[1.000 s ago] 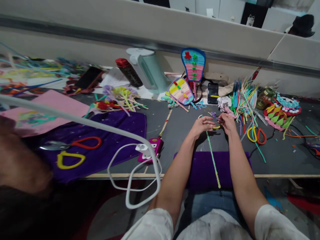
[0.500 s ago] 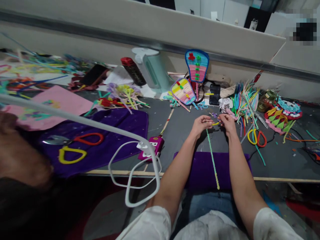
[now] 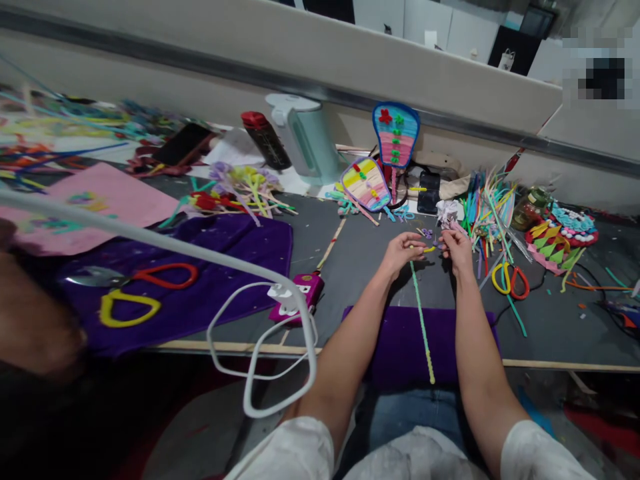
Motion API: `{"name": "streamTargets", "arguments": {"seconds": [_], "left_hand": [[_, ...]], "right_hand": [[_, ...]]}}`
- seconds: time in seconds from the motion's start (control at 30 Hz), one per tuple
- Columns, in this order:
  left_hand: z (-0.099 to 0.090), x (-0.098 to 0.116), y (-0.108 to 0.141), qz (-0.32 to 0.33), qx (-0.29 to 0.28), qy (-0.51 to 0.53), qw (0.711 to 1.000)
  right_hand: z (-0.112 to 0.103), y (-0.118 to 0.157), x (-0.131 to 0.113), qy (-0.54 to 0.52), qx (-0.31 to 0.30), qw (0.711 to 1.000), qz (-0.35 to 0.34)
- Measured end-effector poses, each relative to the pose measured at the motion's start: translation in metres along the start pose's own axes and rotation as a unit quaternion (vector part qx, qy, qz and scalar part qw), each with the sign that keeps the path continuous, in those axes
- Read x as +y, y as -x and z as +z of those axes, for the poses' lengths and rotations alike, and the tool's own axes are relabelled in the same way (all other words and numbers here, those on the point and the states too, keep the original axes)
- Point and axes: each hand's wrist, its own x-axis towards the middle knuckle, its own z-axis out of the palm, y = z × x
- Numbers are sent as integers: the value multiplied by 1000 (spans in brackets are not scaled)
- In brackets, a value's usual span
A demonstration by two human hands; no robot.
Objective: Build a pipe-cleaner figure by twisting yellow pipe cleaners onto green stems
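Note:
My left hand (image 3: 403,253) is closed in a pinch at the top of a twisted pipe cleaner stem (image 3: 421,312), green above and yellow at its lower end. The stem slants down toward me over a folded purple cloth (image 3: 400,343). A short yellow pipe cleaner piece (image 3: 429,250) sticks out sideways from those fingertips. Just to its right, my right hand (image 3: 457,250) is pinched on a small purplish bit (image 3: 439,246), too small to make out clearly. Small purple curls (image 3: 426,233) lie on the table behind the hands.
Yellow-and-red scissors (image 3: 510,280) and bundled pipe cleaners (image 3: 493,207) lie to the right. Two fan-shaped crafts (image 3: 396,137) lean behind, near a kettle (image 3: 313,143). At left are a white cable (image 3: 200,252), a power strip (image 3: 305,293), larger scissors (image 3: 131,308) and another person's arm (image 3: 35,313).
The view has shifted slightly. My right fingertips have come a little away from the yellow piece, and a purplish bit now shows at them. My left hand keeps its pinch on the stem.

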Motion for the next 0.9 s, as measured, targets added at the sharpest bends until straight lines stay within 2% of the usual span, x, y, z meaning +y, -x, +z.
{"name": "streamTargets", "arguments": {"seconds": [0.13,0.2,0.4,0.53,0.63,0.67,0.73,0.8,0.83,0.9], "left_hand": [[0,-2,-1,13,18,14,1000],[-1,-1,-2,18,22,9,1000],[-3,3,-2,12,38,-9,999],[-6,6,-2,13,41,-10,999],[-15,11,-1,13,62,-94,994],[-18,13,0,15,89,-164,982],[-24,15,1,5,129,-343,930],[-26,14,2,-12,120,-476,871],[-24,12,3,-13,103,-510,854],[-19,6,5,2,81,-539,838]], "right_hand": [[1,4,-1,18,-76,996,32],[3,6,0,27,-92,995,39],[5,4,2,27,-56,998,24],[8,4,2,27,-61,998,16],[10,4,1,33,-31,999,-16],[9,3,0,35,-14,999,-28],[8,2,-1,40,14,998,-43],[6,1,-2,48,25,997,-47],[6,1,-2,51,26,997,-47],[6,1,-3,56,22,997,-44]]}}
